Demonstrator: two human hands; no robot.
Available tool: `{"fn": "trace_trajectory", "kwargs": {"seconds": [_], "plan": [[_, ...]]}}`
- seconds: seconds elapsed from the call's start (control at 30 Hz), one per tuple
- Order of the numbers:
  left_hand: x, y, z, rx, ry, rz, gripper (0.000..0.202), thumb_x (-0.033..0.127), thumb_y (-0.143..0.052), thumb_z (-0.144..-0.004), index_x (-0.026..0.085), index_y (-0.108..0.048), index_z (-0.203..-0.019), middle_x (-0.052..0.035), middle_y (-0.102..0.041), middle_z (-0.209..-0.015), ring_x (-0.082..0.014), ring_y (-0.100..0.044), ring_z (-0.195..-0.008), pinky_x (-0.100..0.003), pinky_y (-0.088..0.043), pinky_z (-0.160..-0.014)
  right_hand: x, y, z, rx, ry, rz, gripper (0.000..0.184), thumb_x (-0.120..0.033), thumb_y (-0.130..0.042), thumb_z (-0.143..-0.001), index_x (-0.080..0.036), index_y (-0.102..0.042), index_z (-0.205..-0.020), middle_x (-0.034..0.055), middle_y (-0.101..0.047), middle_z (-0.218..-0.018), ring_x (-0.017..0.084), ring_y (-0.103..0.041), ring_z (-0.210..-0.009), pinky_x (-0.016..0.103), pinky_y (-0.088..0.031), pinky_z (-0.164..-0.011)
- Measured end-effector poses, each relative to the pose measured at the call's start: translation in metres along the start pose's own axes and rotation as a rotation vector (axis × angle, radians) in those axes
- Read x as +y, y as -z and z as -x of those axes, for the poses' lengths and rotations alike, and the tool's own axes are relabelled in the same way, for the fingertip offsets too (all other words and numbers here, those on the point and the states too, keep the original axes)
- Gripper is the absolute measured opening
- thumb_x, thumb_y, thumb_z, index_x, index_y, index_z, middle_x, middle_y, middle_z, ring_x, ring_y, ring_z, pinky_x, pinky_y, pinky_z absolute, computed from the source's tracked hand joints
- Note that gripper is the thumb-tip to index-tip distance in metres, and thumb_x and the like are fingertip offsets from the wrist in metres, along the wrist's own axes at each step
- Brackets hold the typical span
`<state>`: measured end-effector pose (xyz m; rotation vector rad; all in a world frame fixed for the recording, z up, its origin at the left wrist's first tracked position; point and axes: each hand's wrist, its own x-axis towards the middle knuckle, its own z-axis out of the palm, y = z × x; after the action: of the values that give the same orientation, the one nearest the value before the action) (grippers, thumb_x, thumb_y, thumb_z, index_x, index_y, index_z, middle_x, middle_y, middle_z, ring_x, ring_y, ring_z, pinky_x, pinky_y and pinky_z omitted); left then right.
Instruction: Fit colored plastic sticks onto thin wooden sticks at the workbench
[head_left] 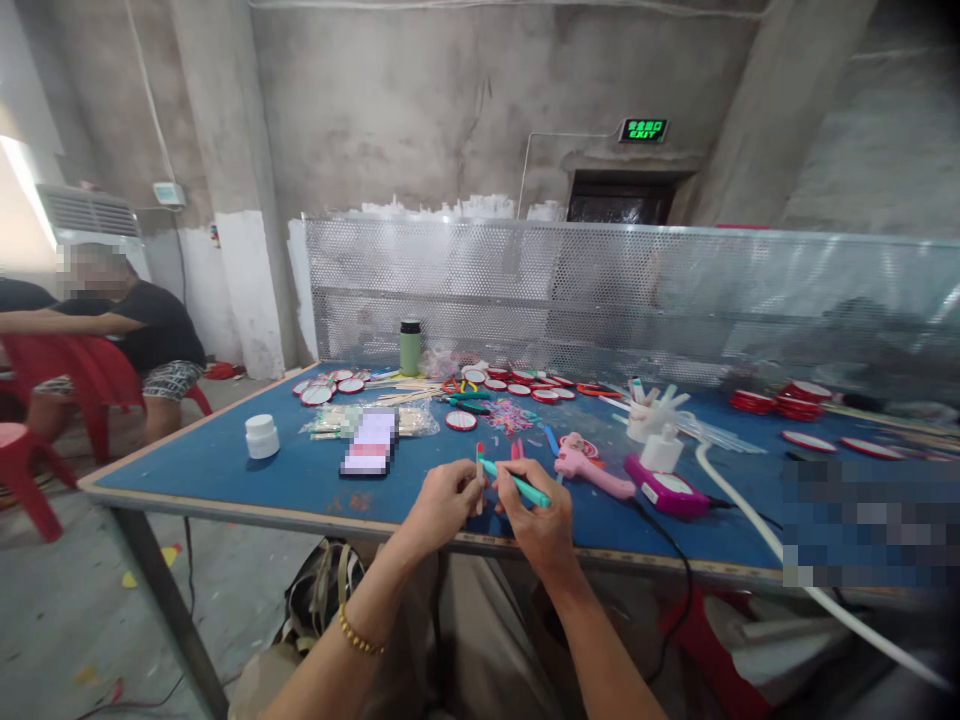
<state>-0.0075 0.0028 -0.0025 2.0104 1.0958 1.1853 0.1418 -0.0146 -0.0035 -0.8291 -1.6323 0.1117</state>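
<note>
My left hand is pinched around a thin, pale wooden stick, held upright, with red at its top end. My right hand grips a teal marker pen like a writing tool, its tip end angled left toward the stick. Whether the tip touches the stick I cannot tell. Both hands are close together above the table's front edge. Just right of them lie a pink hot glue gun and a purple box-shaped device. Small pastel pieces are scattered beyond the fingers.
On the blue table are a phone, a white jar, a green bottle, red-rimmed discs, pliers and a cup of sticks. A white hose crosses the right side. A perforated metal panel stands behind.
</note>
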Motion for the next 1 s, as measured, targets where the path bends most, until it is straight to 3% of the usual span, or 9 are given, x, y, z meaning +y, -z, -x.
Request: {"fn": "trace_trajectory", "kwargs": {"seconds": [1.0], "plan": [[0.0000, -0.0005, -0.0005, -0.006, 0.015, 0.037, 0.027, 0.027, -0.044, -0.087, 0.017, -0.052, -0.064, 0.0012, -0.058, -0.056, -0.0100, -0.051, -0.053, -0.020, -0.036, -0.056, -0.0021, 0.0009, -0.0009, 0.004, 0.026, 0.021, 0.015, -0.026, -0.054, -0.093, -0.020, -0.063, -0.083, -0.0011, -0.066, -0.069, 0.012, -0.065, -0.058, 0.021, -0.051, -0.055]]}}
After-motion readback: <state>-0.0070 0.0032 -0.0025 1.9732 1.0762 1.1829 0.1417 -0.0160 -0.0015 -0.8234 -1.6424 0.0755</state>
